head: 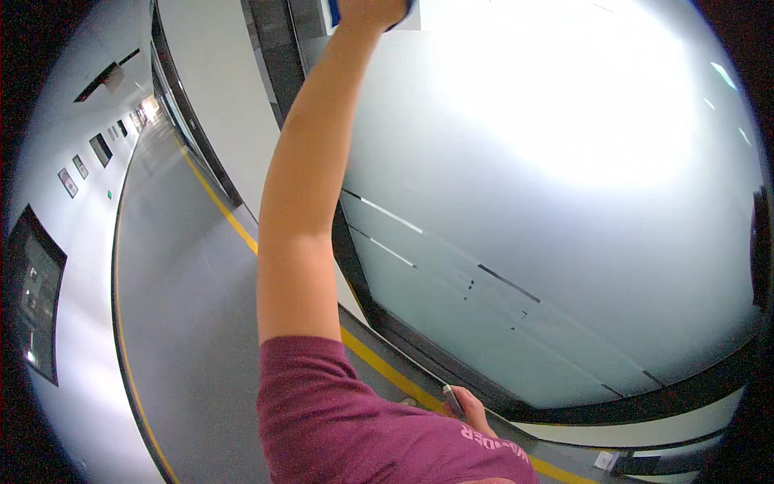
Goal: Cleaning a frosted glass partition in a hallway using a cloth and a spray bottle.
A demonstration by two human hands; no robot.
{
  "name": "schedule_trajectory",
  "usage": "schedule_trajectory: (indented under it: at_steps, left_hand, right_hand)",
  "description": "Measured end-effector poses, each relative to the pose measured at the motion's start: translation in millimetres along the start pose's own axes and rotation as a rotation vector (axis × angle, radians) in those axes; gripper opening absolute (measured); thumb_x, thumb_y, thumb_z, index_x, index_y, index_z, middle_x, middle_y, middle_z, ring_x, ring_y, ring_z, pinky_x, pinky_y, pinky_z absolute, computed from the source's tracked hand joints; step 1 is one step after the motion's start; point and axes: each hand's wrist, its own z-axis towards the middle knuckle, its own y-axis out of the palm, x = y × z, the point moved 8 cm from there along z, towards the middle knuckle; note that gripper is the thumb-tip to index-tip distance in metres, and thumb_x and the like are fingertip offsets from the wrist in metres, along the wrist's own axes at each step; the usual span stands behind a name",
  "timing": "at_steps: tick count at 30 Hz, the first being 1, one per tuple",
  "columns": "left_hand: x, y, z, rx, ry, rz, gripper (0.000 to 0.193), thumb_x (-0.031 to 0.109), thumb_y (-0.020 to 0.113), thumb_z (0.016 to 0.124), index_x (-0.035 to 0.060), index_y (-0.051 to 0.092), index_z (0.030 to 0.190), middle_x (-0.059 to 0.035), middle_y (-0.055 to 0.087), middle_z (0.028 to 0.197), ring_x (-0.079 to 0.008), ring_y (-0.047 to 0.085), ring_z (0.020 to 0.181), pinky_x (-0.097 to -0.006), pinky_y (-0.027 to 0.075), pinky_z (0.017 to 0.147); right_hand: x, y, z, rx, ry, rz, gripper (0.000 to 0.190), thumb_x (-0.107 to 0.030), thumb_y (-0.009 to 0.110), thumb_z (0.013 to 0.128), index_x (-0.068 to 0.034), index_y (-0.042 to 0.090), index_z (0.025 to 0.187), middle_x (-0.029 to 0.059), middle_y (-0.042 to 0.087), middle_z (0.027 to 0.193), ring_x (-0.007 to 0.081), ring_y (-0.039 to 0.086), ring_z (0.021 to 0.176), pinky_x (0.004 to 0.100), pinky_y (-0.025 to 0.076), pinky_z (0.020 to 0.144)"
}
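My left arm is raised along a frosted glass panel [435,254], its sleeve short and maroon. At the top edge of the view, my left hand [372,11] is mostly cut off. Something dark blue [334,12] shows beside it; whether my fingers grip it cannot be seen. Low by my body, my right hand [470,406] is closed around a slim grey object [452,402] with a pale end. What that object is stays unclear, since my fingers and shirt cover part of it.
A dark frame [423,351] borders the glass. The grey corridor floor [187,290] stretches away on the left, with a yellow line [217,202] along it. Framed panels [101,150] and a dark display [39,296] hang on the white wall [84,260] opposite.
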Motion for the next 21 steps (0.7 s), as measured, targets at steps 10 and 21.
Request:
schedule_trajectory:
  at_steps: [10, 21]
  left_hand:
    - [-148.3, 11.2, -67.0, -0.097, -0.048, 0.442, 0.056, 0.025, 0.034, 0.1, -0.005, 0.017, 0.143, -0.023, 0.021, 0.15, -0.0368, 0.019, 0.139, -0.0368, 0.013, 0.116]
    - [-123.3, -6.3, -42.3, 0.072, -0.224, 0.08, 0.058, 0.036, 0.022, 0.101, -0.0044, 0.022, 0.143, -0.0231, 0.025, 0.148, -0.0376, 0.022, 0.138, -0.0387, 0.021, 0.113]
  right_hand:
    - [-12.8, -9.1, -2.6, -0.053, -0.037, -0.1, 0.044, -0.014, 0.069, 0.075, -0.01, 0.055, 0.116, 0.0122, 0.062, 0.109, 0.0324, 0.061, 0.099, 0.0373, 0.049, 0.082]
    - [-14.0, 1.5, 1.3, -0.041, -0.186, -0.074, 0.046, -0.009, 0.069, 0.074, -0.007, 0.054, 0.117, 0.0155, 0.061, 0.108, 0.0329, 0.06, 0.1, 0.0363, 0.048, 0.084]
